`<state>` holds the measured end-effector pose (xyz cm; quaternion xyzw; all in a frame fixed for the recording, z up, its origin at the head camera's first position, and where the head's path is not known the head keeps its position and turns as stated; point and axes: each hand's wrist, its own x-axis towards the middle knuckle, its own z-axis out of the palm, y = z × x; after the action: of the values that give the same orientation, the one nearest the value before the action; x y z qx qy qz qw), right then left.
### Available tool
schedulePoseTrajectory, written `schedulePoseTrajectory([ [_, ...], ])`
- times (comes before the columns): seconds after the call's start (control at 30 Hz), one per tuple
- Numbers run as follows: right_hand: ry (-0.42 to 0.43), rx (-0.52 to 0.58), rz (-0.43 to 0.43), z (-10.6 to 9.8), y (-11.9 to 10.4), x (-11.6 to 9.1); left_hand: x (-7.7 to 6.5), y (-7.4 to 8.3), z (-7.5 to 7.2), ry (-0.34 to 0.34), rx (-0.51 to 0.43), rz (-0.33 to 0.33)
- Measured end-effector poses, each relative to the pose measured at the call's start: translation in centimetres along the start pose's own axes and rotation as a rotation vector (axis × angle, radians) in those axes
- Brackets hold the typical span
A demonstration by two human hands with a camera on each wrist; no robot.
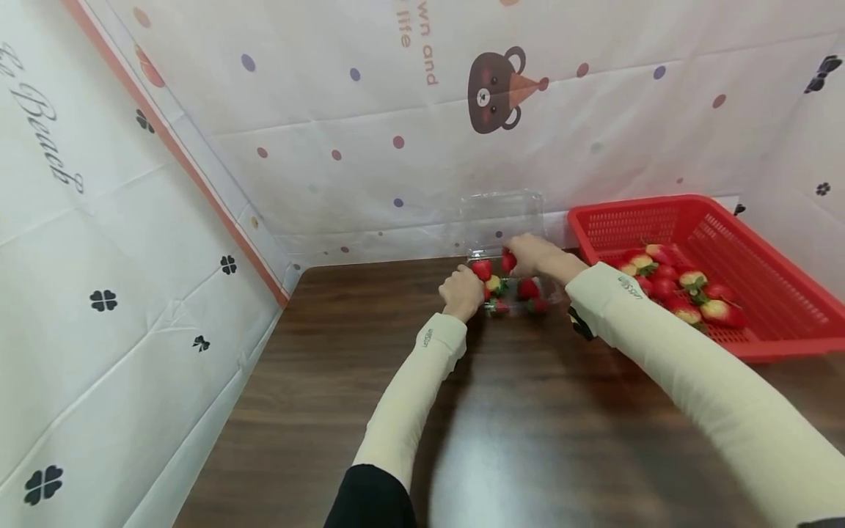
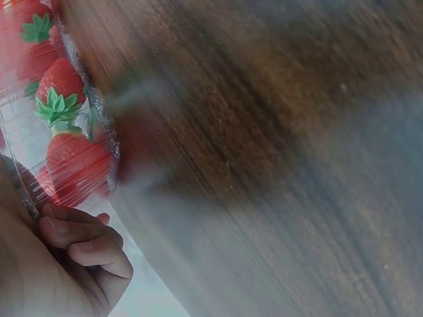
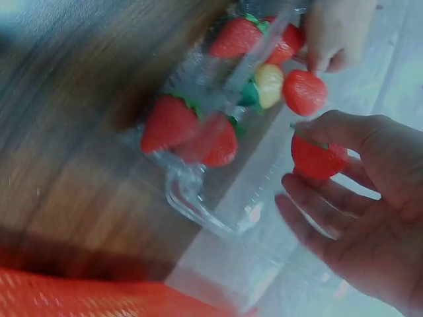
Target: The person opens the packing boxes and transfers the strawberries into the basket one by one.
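A clear plastic clamshell box (image 3: 198,210) stands at the table's back edge, its transparent lid (image 1: 502,214) raised against the wall sheet. Several strawberries lie inside, among them a red one (image 1: 527,289) and a pale yellow one (image 3: 269,86). My left hand (image 1: 461,293) grips the box's left side with curled fingers (image 2: 86,241). Over the back of the box, my right hand (image 1: 533,255) holds a red strawberry (image 3: 318,156) between thumb and fingers. Its green leaves show under the thumb in the right wrist view.
To the right stands a red plastic basket (image 1: 779,282) with several strawberries (image 1: 686,282) piled in it. The brown wooden table (image 1: 356,367) backs onto a patterned white sheet (image 1: 317,191), and another sheet (image 1: 145,315) hangs along the left.
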<state>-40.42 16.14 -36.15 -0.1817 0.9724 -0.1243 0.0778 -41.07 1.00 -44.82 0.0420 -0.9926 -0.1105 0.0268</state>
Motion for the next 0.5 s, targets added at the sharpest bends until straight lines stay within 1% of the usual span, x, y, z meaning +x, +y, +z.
schedulePoseTrajectory([
  [0.13,0.047,-0.007,-0.029,-2.1,0.1,-1.0,0.5,0.4,-0.1,-0.008,-0.007,0.0],
  [0.27,0.075,-0.06,-0.018,-4.4,0.6,-2.1,1.0,0.7,-0.3,-0.007,-0.002,-0.005],
  [0.33,0.091,-0.078,-0.019,-5.4,1.1,-2.6,0.9,0.6,-0.3,-0.01,0.007,-0.011],
  [0.5,0.09,-0.091,0.006,-7.4,2.5,-3.6,0.4,0.2,0.0,-0.021,0.016,-0.028],
])
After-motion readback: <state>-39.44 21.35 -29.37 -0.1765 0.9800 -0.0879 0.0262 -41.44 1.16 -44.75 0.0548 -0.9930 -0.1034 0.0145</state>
